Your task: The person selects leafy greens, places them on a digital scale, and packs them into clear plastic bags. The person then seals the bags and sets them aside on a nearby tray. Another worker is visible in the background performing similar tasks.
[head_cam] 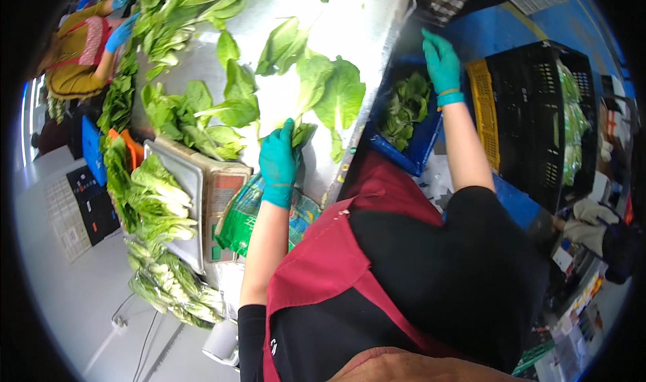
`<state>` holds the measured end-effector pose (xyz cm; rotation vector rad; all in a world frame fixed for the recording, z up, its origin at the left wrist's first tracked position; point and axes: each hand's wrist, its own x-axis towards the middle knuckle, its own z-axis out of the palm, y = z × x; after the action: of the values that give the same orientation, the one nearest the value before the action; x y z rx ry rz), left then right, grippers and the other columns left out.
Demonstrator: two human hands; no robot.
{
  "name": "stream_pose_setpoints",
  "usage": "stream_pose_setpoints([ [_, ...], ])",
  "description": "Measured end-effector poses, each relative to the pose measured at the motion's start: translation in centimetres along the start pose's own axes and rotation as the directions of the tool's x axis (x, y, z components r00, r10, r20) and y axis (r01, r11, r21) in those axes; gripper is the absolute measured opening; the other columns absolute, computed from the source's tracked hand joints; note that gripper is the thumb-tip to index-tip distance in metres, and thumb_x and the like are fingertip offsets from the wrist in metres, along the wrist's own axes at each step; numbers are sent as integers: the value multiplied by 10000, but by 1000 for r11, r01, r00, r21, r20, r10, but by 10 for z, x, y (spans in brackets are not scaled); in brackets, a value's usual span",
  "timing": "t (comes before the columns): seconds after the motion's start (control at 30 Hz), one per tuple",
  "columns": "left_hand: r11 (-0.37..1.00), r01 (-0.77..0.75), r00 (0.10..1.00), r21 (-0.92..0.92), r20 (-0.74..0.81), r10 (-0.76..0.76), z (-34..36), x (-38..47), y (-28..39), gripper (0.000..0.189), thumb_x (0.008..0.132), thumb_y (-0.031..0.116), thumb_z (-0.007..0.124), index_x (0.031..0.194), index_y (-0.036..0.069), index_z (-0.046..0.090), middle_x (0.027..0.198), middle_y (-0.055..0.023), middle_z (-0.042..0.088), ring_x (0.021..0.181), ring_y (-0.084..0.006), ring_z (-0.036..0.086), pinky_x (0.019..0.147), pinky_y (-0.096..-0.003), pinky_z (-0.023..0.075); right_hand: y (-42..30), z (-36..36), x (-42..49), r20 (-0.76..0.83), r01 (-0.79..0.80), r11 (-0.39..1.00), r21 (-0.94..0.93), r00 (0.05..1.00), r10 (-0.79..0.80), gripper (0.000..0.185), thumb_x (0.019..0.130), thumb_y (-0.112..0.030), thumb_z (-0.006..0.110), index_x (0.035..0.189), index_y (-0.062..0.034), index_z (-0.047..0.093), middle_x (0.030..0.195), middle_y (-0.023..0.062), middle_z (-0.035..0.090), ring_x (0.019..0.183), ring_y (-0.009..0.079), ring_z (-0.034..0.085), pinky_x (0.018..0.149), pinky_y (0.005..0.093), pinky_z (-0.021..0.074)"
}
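Note:
My left hand [277,161], in a teal glove, is closed around the base of a leafy green [312,76] over the steel table [320,172]. Beside it lies a broad loose leaf [341,94] near the table's edge. More loose greens [229,107] lie to the left and beyond. My right hand [442,64], gloved the same way, is out past the table edge with nothing visible in it. Under and beside it is a blue plastic-lined bin [416,162] with leaves [405,110] inside.
A weighing scale [222,180] bears lettuce heads [161,195]; bagged greens [174,286] lie below it. A green printed bag [242,220] is near my left forearm. Black crates [525,124] stand right. A co-worker's blue-gloved hand [119,34] is at a greens pile [166,23].

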<state>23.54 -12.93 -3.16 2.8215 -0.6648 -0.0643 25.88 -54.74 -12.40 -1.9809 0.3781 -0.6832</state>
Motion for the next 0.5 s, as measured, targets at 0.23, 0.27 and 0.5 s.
stream_pose_setpoints([
  [0.23,803,172,898,-571,-245,-366,1,38,-72,401,765,69,655,1162,51,605,1082,-190,589,1063,-375,555,937,-420,439,-113,147,107,329,128,990,-54,939,-103,686,863,-618,536,1410,-210,465,1431,119,461,1315,306,437,1075,417,350],
  [0.27,884,155,880,-442,-346,-327,-1,41,-90,386,770,88,670,1151,47,626,1105,-207,568,1080,-379,543,960,-418,429,-121,168,117,455,175,964,-198,888,-68,804,812,-723,478,1446,-235,399,1497,98,358,1378,321,322,1111,486,255],
  [0.5,680,295,828,-671,-176,-532,8,54,-164,716,785,113,703,1431,62,399,1460,-267,329,1262,-365,446,1052,-394,379,-176,177,35,960,710,694,-120,260,-100,1057,653,-752,644,1503,-249,265,1577,115,194,1453,340,157,1131,611,107],
])
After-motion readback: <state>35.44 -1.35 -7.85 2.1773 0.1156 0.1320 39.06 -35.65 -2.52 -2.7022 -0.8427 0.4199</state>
